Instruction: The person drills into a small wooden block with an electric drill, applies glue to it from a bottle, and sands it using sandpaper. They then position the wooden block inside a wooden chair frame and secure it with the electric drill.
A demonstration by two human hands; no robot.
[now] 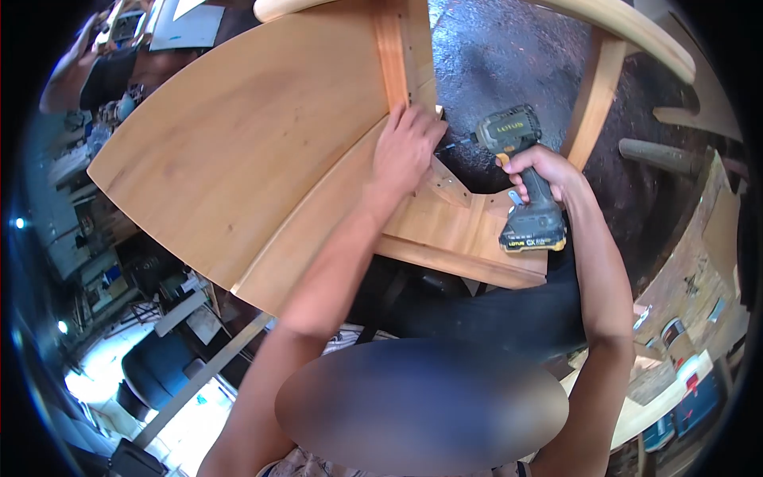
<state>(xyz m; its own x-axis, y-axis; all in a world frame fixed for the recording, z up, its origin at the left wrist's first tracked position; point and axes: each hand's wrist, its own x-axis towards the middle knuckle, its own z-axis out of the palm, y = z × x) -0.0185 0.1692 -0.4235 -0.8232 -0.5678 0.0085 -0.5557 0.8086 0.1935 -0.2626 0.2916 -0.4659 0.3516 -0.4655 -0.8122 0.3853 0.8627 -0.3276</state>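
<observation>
My right hand (540, 171) is wrapped around the handle of a dark cordless impact driver (509, 131) marked LOTUS, index finger at the yellow trigger. Its thin bit points left, to the fingers of my left hand (407, 147). That hand lies over the inner edge of a wooden chair frame (469, 242), fingertips curled down near the bit's tip. Whatever they pinch there is hidden. Beside it, a triangular corner block (449, 187) with dark screw holes sits in the frame's corner. A broad curved wooden panel (246, 143) spreads out on the left, joined to the frame.
A pale curved armrest (636, 36) and a wooden leg (596, 99) rise at upper right. Loose wooden parts (660, 155) lie beyond them. On the right stands a worn board (683, 270) with small items. A dark chair (159, 370) is at lower left.
</observation>
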